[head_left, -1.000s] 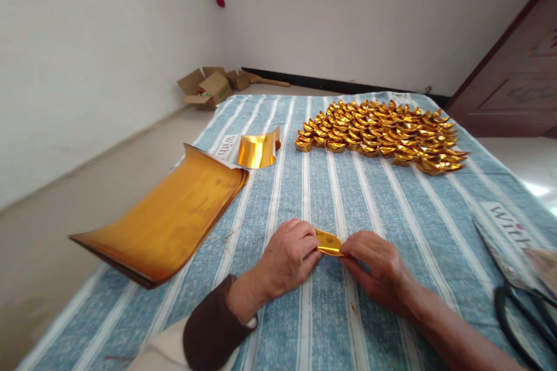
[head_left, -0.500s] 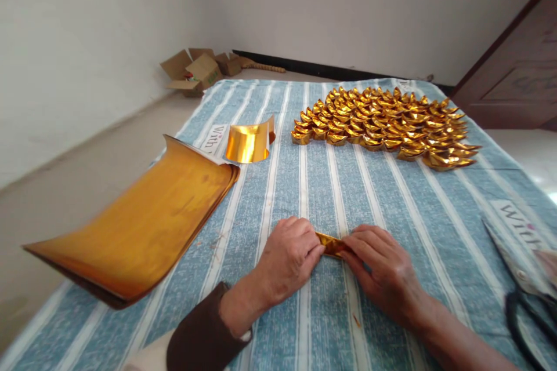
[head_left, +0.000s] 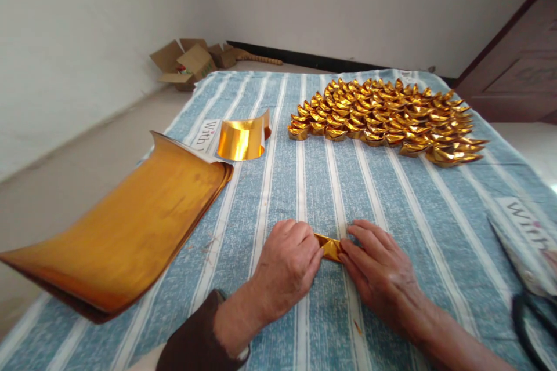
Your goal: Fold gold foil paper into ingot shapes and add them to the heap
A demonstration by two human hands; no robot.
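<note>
Between my hands lies a narrow strip of folded gold foil paper (head_left: pixel 329 247), low over the striped cloth. My left hand (head_left: pixel 291 261) is closed on its left end, the fingers curled and the thumb pressed along the near side. My right hand (head_left: pixel 383 264) pinches the right end between thumb and fingers. Both ends of the strip are hidden under my fingers; only its creased middle shows. Farther back stand rows of folded gold paper ingots (head_left: pixel 378 116). To the left rests a stack of large gold paper sheets (head_left: pixel 126 232), curling at the edges.
A smaller curved gold sheet (head_left: pixel 241 140) stands beyond the stack. Black-handled scissors (head_left: pixel 528 295) lie at the right edge, partly cut off. A blue and white striped cloth (head_left: pixel 278 185) covers the table. Open cardboard boxes (head_left: pixel 187 66) sit on the floor behind, near the wall.
The view has tilted and shifted slightly. More of the strip's creased middle shows between my hands, and my right fingers are a little more spread. Both hands stay on the strip.
</note>
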